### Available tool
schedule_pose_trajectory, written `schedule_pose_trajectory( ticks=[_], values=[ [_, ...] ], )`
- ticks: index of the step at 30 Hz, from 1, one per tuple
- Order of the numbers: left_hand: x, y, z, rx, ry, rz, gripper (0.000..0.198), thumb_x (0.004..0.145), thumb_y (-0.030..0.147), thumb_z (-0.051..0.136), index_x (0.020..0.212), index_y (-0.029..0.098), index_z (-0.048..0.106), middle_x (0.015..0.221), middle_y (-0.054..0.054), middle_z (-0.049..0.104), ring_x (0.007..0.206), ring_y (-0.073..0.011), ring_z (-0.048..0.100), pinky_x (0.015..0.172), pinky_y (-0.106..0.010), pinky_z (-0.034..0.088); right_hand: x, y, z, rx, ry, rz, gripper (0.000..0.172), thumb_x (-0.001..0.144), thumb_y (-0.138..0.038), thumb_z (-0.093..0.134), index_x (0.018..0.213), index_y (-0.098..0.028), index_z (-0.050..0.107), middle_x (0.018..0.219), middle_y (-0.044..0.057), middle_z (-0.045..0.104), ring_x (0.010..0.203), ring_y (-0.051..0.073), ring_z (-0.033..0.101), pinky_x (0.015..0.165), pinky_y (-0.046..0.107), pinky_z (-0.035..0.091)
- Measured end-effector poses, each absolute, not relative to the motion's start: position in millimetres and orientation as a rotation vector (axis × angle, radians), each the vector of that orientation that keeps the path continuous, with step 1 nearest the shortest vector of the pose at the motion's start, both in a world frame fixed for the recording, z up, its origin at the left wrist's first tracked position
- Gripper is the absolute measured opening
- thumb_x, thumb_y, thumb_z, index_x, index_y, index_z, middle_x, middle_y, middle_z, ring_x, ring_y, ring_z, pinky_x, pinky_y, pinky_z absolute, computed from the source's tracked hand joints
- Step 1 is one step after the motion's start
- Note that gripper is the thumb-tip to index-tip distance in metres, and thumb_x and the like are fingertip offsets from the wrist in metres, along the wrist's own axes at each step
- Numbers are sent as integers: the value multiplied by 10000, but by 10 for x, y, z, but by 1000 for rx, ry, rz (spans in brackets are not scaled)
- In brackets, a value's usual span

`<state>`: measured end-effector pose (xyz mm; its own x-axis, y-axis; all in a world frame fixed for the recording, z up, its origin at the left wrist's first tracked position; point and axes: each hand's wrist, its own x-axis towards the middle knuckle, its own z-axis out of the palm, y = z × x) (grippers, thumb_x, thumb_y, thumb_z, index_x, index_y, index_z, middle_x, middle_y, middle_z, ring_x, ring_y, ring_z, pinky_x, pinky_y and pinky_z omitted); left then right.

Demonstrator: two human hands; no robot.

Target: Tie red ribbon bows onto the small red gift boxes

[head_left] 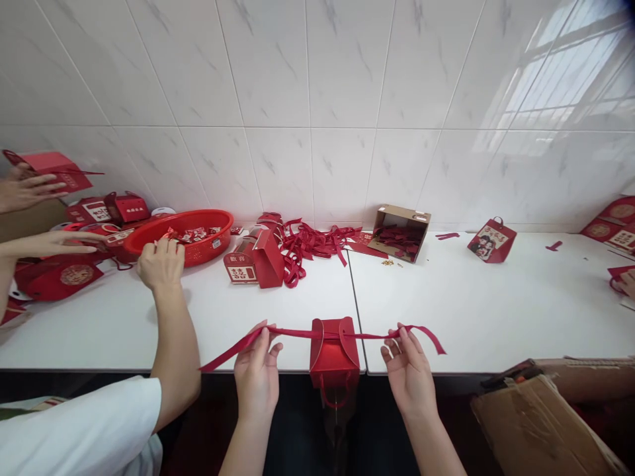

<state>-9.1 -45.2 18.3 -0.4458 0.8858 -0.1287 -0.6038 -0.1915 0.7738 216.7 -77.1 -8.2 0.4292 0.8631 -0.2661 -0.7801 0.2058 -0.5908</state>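
A small red gift box (335, 357) stands at the table's front edge between my hands, with a loop handle hanging at its near side. A red ribbon (297, 332) runs through the top of the box and stretches out to both sides. My left hand (256, 370) pinches the ribbon on the left, its loose end trailing down toward the table edge. On the right, my right hand (407, 367) pinches the other stretch, and that end curls beyond the fingers. Both hands are apart from the box itself.
A co-worker's hand (163, 264) reaches into a red basket (208, 254) of wrapped sweets. More red boxes (270, 258), a ribbon pile (317, 241) and an open carton (421, 231) line the wall. A cardboard box (540, 423) stands at lower right.
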Motion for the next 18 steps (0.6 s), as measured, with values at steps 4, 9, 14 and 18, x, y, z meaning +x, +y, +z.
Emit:
schedule_pose_trajectory(
  ticks=[4, 9, 14, 18],
  values=[
    [-63, -369, 476, 717, 898, 1910, 316, 689, 216, 751, 985, 219, 641, 795, -10, 676, 791, -129, 616, 590, -193, 485, 2224, -732, 125, -838, -319, 924, 230, 639, -250, 805, 843, -231, 701, 863, -12, 683, 831, 122, 631, 676, 217, 529],
    [34, -256, 766, 915, 839, 1793, 199, 701, 237, 733, 853, 181, 617, 754, -9, 652, 726, -128, 600, 616, -222, 470, 2266, -655, 387, -942, -486, 773, 176, 698, -350, 750, 813, -221, 718, 823, 10, 708, 761, 149, 637, 732, 293, 518],
    [126, -211, 902, 1034, 806, 1663, 150, 759, 278, 680, 816, 173, 590, 699, 12, 606, 676, -99, 554, 658, -219, 447, 2273, -572, 691, -1001, -746, 674, 219, 712, -391, 725, 760, -178, 721, 815, 64, 719, 808, 205, 650, 737, 331, 510],
    [166, -199, 856, 1094, 840, 1586, 162, 769, 299, 668, 823, 169, 588, 691, 12, 587, 692, -105, 549, 698, -228, 445, 2271, -538, 795, -1093, -822, 631, 247, 700, -385, 732, 832, -176, 730, 856, 71, 723, 806, 221, 649, 733, 351, 515]
  ],
)
